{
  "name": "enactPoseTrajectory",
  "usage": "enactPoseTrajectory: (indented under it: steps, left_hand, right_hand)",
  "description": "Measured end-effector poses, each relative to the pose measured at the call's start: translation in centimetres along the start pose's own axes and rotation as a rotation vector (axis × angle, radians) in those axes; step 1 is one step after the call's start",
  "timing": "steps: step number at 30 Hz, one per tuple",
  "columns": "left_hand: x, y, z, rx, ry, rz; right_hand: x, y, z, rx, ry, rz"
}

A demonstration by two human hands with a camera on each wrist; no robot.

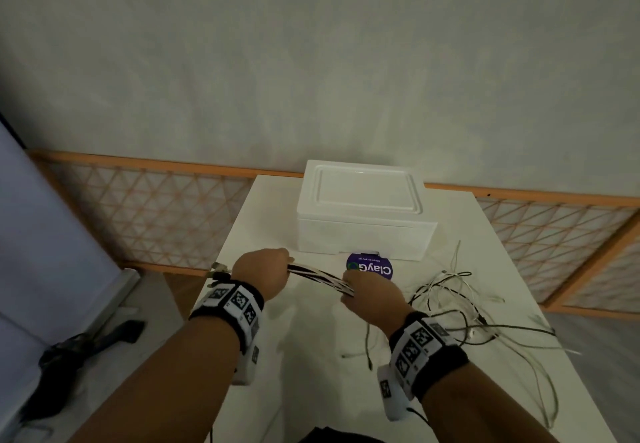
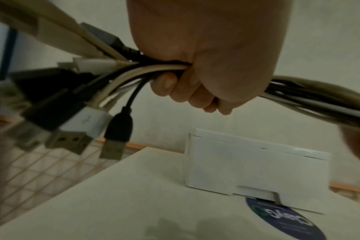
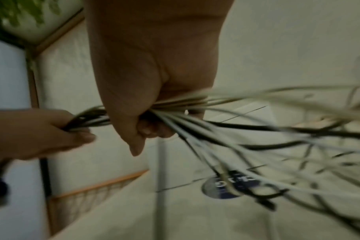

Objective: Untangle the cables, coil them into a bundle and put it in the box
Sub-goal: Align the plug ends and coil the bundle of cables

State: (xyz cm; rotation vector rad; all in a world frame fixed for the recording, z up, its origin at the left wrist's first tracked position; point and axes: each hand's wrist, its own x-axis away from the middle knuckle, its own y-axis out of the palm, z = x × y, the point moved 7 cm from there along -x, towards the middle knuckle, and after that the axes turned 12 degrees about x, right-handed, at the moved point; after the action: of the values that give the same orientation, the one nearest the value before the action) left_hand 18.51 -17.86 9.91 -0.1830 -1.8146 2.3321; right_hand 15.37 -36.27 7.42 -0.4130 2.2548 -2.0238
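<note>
Right-wrist view is motion-blurred: cable ends beyond the right hand [image 3: 154, 91] cannot be told apart, and the box is barely legible there. Head view hides both sets of fingers behind the hand backs. Left-wrist view alone shows the left hand [image 2: 206, 65] fisted round the cables [image 2: 134, 71], with USB plugs [image 2: 113, 146] fanned out just past its outer side. Right hand likewise clamped on the same bundle; a short taut run spans between the hands. The loose tangle [image 1: 485, 311] trails right of the right hand on the table [image 1: 311, 356]. Closed white box [image 1: 363, 214] sits just beyond both hands, overlapping a round purple sticker [image 1: 370, 269].
</note>
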Motion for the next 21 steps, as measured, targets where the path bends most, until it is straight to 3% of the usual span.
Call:
enactPoseTrajectory:
  steps: [9, 15, 18, 21]
  left_hand:
    - [0.7, -2.0, -7.1, -0.044, -0.231, -0.028]
    - [0.9, -2.5, -10.5, 0.047, -0.342, -0.028]
    - [1.3, -2.6, -11.8, 0.063, -0.398, -0.026]
    - [1.2, -2.6, -11.2, 0.107, -0.406, -0.001]
  right_hand:
    - [3.1, -0.3, 9.4, 0.338, 0.231, 0.036]
    - [5.2, -4.5, 15.4, 0.501, 0.439, 0.214]
    - [6.3, -5.1, 17.7, 0.451, 0.513, 0.121]
    - [5.3, -4.2, 16.7, 0.29, 0.404, -0.11]
